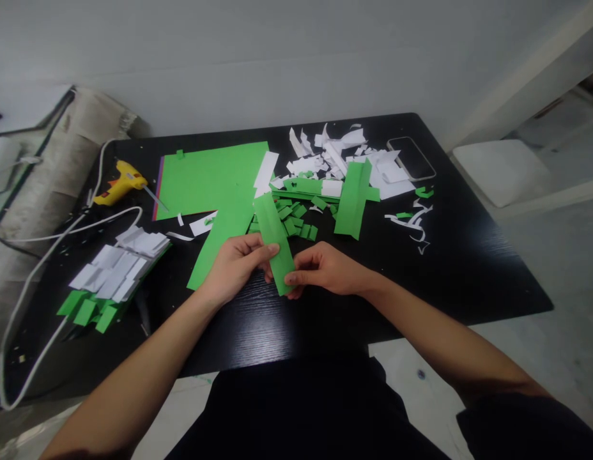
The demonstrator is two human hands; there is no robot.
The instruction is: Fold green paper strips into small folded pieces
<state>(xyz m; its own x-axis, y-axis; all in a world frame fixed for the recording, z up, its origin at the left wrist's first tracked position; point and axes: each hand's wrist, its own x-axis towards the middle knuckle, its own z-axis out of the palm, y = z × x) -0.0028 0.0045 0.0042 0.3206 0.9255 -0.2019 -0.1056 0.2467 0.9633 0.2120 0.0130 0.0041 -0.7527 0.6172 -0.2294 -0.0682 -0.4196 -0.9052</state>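
Observation:
A folded green paper strip [273, 237] stands slanted above the near middle of the black table [469, 255]. My left hand [234, 263] pinches its left edge with thumb and fingers closed. My right hand [325, 268] grips its lower end, thumb on the front. Behind the hands lies a long green strip [215, 246] and a large green sheet [205, 179]. Small green offcuts [296, 220] are scattered just beyond the held strip.
A yellow glue gun [119, 182] with a white cable [47, 255] lies at the far left. A stack of white and green paper pieces [109, 275] sits left. White scraps [335, 160], another folded green strip [353, 199] and a phone [411, 158] lie at the back.

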